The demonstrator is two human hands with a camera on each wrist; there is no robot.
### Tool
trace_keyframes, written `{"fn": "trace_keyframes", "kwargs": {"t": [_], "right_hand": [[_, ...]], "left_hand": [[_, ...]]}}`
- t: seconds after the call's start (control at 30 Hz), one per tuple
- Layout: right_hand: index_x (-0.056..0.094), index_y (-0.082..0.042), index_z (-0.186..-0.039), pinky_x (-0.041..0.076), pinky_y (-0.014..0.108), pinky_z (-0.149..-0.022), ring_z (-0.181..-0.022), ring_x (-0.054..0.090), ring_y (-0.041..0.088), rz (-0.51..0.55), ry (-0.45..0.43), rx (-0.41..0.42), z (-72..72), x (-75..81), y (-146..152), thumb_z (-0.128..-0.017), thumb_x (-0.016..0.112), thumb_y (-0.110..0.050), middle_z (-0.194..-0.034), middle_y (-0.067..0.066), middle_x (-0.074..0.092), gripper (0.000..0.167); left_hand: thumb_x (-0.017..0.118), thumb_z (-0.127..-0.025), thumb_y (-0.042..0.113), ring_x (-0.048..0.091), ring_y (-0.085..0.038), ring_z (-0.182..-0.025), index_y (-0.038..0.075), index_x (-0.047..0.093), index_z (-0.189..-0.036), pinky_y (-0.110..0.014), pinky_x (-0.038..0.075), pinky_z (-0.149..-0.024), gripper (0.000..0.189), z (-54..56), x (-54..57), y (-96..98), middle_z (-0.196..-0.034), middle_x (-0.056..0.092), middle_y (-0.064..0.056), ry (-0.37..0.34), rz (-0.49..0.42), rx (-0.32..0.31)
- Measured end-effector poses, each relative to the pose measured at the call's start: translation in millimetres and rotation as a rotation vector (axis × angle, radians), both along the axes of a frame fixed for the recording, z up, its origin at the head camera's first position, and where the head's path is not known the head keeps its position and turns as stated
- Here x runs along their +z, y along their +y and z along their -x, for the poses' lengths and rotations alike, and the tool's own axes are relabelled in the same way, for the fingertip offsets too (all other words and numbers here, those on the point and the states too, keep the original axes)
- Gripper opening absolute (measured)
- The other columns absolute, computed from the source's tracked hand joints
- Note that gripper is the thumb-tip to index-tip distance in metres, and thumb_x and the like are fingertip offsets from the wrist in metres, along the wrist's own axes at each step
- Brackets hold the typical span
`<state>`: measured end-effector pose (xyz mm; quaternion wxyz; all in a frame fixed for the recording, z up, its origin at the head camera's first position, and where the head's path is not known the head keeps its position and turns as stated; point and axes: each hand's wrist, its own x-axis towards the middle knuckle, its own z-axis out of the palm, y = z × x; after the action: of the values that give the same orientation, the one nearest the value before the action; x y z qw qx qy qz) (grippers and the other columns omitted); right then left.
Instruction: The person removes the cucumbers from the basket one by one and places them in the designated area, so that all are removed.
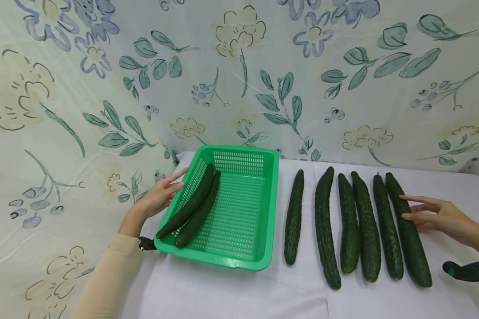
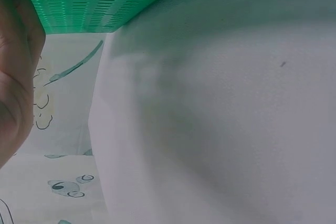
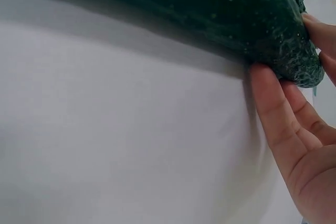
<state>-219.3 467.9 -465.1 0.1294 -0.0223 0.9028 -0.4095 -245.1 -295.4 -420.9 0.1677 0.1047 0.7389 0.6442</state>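
On the table stands a green plastic basket (image 1: 239, 212) with slotted walls. Two dark green cucumbers (image 1: 191, 204) lie side by side along its left wall. My left hand (image 1: 159, 197) rests at the basket's left rim with fingers extended; in the left wrist view part of it shows beside the slotted wall (image 2: 79, 3). To the right, several cucumbers lie in a row. My right hand (image 1: 441, 217) touches the outermost cucumber (image 1: 409, 235) from the right, fingers fairly straight. In the right wrist view its fingertips (image 3: 265, 80) meet that cucumber (image 3: 210, 9) near one end.
A white cloth (image 1: 231, 292) covers the table. Between basket and right hand lie the other cucumbers, the nearest one (image 1: 294, 217) close to the basket's right side. A floral curtain (image 1: 239, 88) hangs behind and along the left. Dark wrist devices (image 1: 465, 271) sit at both sleeves.
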Motion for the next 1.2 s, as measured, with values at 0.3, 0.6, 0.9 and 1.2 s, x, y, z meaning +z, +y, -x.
{"fn": "trace_keyframes", "kwargs": {"t": [0.3, 0.6, 0.9, 1.2], "right_hand": [[0.032, -0.019, -0.158, 0.058, 0.04, -0.071, -0.088, 0.062, 0.008, 0.012, 0.019, 0.022, -2.0, 4.2, -1.0, -0.099, 0.066, -0.025, -0.127, 0.036, 0.04, 0.068], [0.042, -0.021, -0.15, 0.059, 0.039, -0.069, -0.084, 0.066, 0.007, 0.069, 0.049, -0.02, -4.6, 6.3, 0.0, -0.097, 0.069, -0.023, -0.123, 0.033, 0.046, 0.06], [0.046, -0.022, -0.142, 0.059, 0.035, -0.068, -0.082, 0.064, 0.002, 0.06, 0.122, -0.061, 0.2, 24.3, -6.2, -0.097, 0.07, -0.024, -0.11, 0.004, 0.06, 0.051], [0.048, -0.021, -0.142, 0.058, 0.034, -0.069, -0.088, 0.066, 0.005, 0.193, 0.171, -0.02, 7.6, 55.6, -38.5, -0.098, 0.067, -0.013, -0.107, -0.019, 0.06, 0.049]], "left_hand": [[0.048, -0.108, 0.023, 0.039, -0.01, -0.049, 0.027, 0.027, -0.16, -0.022, 0.034, -0.044, 0.057, -0.6, -1.1, 0.3, -0.07, 0.048, 0.002, -0.004, -0.016, -0.007], [0.046, -0.108, 0.021, 0.036, -0.011, -0.048, 0.026, 0.025, -0.161, -0.022, 0.033, -0.044, 0.056, 0.4, -4.2, -1.1, -0.067, 0.046, 0.002, -0.004, -0.036, -0.028], [0.046, -0.108, 0.02, 0.034, -0.015, -0.048, 0.026, 0.026, -0.16, -0.024, 0.032, -0.043, 0.056, 0.4, -3.1, -2.0, -0.068, 0.047, 0.001, 0.006, -0.043, -0.034], [0.046, -0.108, 0.021, 0.038, -0.013, -0.049, 0.027, 0.026, -0.16, -0.021, 0.036, -0.044, 0.056, 2.6, -3.1, -2.4, -0.072, 0.052, 0.001, 0.008, -0.034, -0.037]]}}
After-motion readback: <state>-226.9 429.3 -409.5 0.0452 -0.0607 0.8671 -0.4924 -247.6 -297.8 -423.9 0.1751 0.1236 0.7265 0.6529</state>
